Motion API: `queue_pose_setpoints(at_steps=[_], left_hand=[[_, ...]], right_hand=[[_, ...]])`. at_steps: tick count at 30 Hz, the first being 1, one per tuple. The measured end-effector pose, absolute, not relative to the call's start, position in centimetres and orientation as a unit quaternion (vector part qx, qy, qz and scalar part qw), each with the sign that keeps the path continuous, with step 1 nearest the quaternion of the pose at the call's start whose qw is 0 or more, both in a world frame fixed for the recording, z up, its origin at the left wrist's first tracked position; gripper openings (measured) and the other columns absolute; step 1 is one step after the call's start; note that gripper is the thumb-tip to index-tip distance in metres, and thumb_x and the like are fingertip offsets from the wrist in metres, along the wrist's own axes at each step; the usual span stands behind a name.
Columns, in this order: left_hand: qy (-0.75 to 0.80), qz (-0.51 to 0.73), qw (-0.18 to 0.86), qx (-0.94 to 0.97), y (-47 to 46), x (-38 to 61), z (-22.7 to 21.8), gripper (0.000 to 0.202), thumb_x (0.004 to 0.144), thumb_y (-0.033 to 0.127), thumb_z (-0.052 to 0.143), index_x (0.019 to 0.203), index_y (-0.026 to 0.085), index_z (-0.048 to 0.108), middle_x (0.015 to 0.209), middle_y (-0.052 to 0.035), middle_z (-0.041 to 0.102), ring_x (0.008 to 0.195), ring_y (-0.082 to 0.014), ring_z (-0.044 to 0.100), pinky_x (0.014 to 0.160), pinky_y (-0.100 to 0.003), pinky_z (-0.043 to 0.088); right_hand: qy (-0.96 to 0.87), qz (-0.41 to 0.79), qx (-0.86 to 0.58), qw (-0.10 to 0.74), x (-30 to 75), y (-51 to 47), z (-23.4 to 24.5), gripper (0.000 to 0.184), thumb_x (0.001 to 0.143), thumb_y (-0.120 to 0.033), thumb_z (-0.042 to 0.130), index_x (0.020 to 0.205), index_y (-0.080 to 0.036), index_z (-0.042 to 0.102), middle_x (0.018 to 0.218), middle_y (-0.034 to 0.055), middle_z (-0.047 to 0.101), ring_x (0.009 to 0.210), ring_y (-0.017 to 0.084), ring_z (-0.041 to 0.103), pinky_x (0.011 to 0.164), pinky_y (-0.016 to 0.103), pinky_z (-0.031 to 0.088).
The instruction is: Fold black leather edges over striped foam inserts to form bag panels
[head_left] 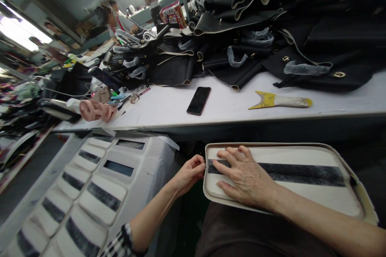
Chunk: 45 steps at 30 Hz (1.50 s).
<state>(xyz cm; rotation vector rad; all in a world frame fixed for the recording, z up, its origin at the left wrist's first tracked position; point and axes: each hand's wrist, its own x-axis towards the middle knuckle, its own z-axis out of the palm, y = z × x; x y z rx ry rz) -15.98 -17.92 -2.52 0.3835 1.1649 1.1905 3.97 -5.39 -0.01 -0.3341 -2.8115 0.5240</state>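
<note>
A cream leather panel [301, 192] with a black stripe along its middle lies across my lap. My right hand [245, 176] rests flat on its left part, fingers spread and pointing left over the stripe. My left hand [189, 173] pinches the panel's left edge, thumb and fingers closed on the rim. To my left, a row of several similar cream panels [102, 196] with dark stripes lies overlapped on a white surface.
A white worktable [229, 108] runs ahead, bearing a black phone [198, 100], a yellow-tipped scraper [279, 100], a pink hand fan [95, 111] and a big heap of black leather bag parts [271, 28]. Other people work at the far left.
</note>
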Motion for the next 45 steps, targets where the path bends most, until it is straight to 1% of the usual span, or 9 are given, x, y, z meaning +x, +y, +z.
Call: queue_pose_setpoints(at_steps=[11, 15, 22, 26, 31, 35, 39, 42, 45], left_hand=[[0.565, 0.442, 0.662, 0.218, -16.6, -16.9, -1.2, 0.035, 0.078, 0.034, 0.077, 0.083, 0.016, 0.047, 0.078, 0.0032, 0.052, 0.064, -0.0050, 0.050, 0.061, -0.018, 0.043], [0.586, 0.406, 0.661, 0.236, -16.3, -17.1, -0.9, 0.039, 0.077, 0.038, 0.077, 0.083, 0.017, 0.045, 0.075, 0.0038, 0.054, 0.061, -0.0057, 0.051, 0.060, -0.020, 0.046], [0.616, 0.345, 0.657, 0.266, -15.1, -17.1, 0.3, 0.048, 0.072, 0.048, 0.077, 0.081, 0.019, 0.040, 0.071, 0.0045, 0.052, 0.060, -0.0089, 0.052, 0.058, -0.025, 0.051], [0.626, 0.363, 0.635, 0.269, -15.4, -16.4, 0.1, 0.048, 0.074, 0.052, 0.073, 0.083, 0.021, 0.038, 0.070, 0.0059, 0.048, 0.058, -0.0085, 0.049, 0.054, -0.022, 0.047], [0.669, 0.439, 0.536, 0.271, -16.8, -14.3, -1.8, 0.040, 0.084, 0.050, 0.064, 0.082, 0.021, 0.037, 0.069, 0.0068, 0.039, 0.058, -0.0072, 0.037, 0.051, -0.017, 0.033], [0.676, 0.526, 0.455, 0.244, -17.6, -12.2, -3.7, 0.035, 0.088, 0.047, 0.060, 0.082, 0.021, 0.036, 0.072, 0.0058, 0.034, 0.065, -0.0094, 0.033, 0.060, -0.020, 0.034], [0.681, 0.560, 0.407, 0.240, -17.8, -11.4, -4.3, 0.032, 0.089, 0.046, 0.058, 0.084, 0.022, 0.037, 0.074, 0.0053, 0.033, 0.067, -0.0104, 0.034, 0.064, -0.022, 0.035], [0.706, 0.523, 0.356, 0.317, -17.8, -12.0, -3.6, 0.028, 0.088, 0.043, 0.060, 0.093, 0.023, 0.042, 0.081, 0.0040, 0.040, 0.070, -0.0115, 0.042, 0.068, -0.024, 0.038], [0.724, 0.447, 0.231, 0.473, -17.5, -13.0, -2.5, 0.031, 0.085, 0.035, 0.066, 0.108, 0.023, 0.048, 0.107, -0.0039, 0.053, 0.098, -0.0193, 0.052, 0.089, -0.032, 0.040]], right_hand=[[-0.968, 0.181, -0.114, 0.130, 4.1, -5.2, 0.0, 0.045, 0.090, -0.051, 0.050, 0.126, -0.024, 0.054, 0.133, 0.0110, 0.050, 0.121, 0.033, 0.040, 0.103, 0.055, 0.022], [-0.968, 0.184, -0.116, 0.126, 4.0, -5.1, 0.0, 0.047, 0.092, -0.053, 0.046, 0.127, -0.023, 0.053, 0.134, 0.0108, 0.050, 0.122, 0.032, 0.040, 0.105, 0.056, 0.021], [-0.959, 0.219, -0.124, 0.127, 4.0, -4.8, 0.1, 0.047, 0.091, -0.052, 0.050, 0.127, -0.022, 0.053, 0.133, 0.0097, 0.052, 0.124, 0.032, 0.039, 0.106, 0.055, 0.019], [-0.956, 0.229, -0.128, 0.129, 3.8, -4.5, 0.0, 0.047, 0.090, -0.051, 0.052, 0.127, -0.021, 0.053, 0.132, 0.0109, 0.052, 0.123, 0.033, 0.040, 0.106, 0.054, 0.019], [-0.958, 0.231, -0.128, 0.112, 3.6, -4.4, -0.1, 0.048, 0.091, -0.051, 0.052, 0.129, -0.022, 0.051, 0.134, 0.0104, 0.051, 0.125, 0.033, 0.038, 0.107, 0.055, 0.017], [-0.956, 0.240, -0.134, 0.101, 3.4, -4.4, 0.3, 0.049, 0.090, -0.051, 0.054, 0.130, -0.023, 0.051, 0.134, 0.0088, 0.051, 0.125, 0.031, 0.038, 0.107, 0.052, 0.019], [-0.953, 0.245, -0.138, 0.111, 3.4, -4.7, 0.6, 0.067, 0.084, -0.045, 0.062, 0.143, -0.021, 0.040, 0.137, 0.0098, 0.050, 0.124, 0.031, 0.039, 0.107, 0.050, 0.021], [-0.946, 0.262, -0.142, 0.128, 3.5, -4.9, 0.6, 0.079, 0.078, -0.043, 0.069, 0.146, -0.023, 0.035, 0.141, 0.0100, 0.048, 0.126, 0.030, 0.039, 0.109, 0.049, 0.021], [-0.928, 0.301, -0.153, 0.159, 3.8, -4.7, 0.9, 0.088, 0.072, -0.046, 0.075, 0.146, -0.023, 0.033, 0.148, 0.0119, 0.041, 0.132, 0.030, 0.037, 0.109, 0.050, 0.023]])
